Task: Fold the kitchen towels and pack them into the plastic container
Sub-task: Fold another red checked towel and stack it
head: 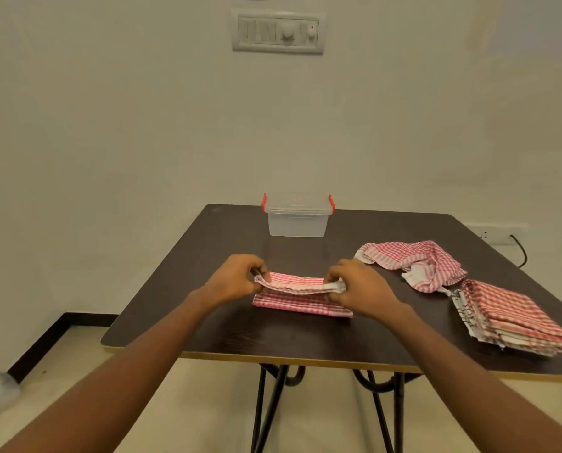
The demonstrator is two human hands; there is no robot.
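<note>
A red-and-white checked kitchen towel (301, 297) lies partly folded in the middle of the dark table (273, 335). My left hand (237, 278) pinches its lifted far edge at the left end. My right hand (359, 287) pinches the same edge at the right end. That edge is raised a little over the lower layer. A clear plastic container (297, 220) with red clips and its lid on stands at the table's far edge, behind the towel.
A crumpled checked towel (417, 263) lies to the right. A stack of folded towels (511, 317) sits near the table's right front corner. A wall with a switch panel (278, 31) rises behind the table. A socket and cable (520, 250) are at far right.
</note>
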